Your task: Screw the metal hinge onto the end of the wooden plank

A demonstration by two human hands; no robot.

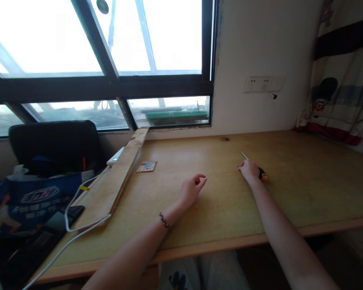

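Above the middle of the desk is my left hand (193, 188), with a braided bracelet on the wrist. Its thumb and index finger curve together in a pinch, and anything between the tips is too small to make out. My right hand (249, 169) is closed around a screwdriver (263, 175) farther to the right. The black and yellow handle end shows behind the hand, and the thin metal shaft points away toward the wall. A tiny dark spot shows at the right fingertips. Left of both hands, a small wooden piece (141, 168) with a silvery metal part (149, 165) lies on the desk.
Long wooden boards (117, 185) lie along the desk's left side, with a white cable (67, 217) across them. A blue bag (39, 197) and a black chair (54, 137) stand beyond. Behind the desk (305, 185) are a window, wall sockets (263, 84) and a curtain (339, 80).
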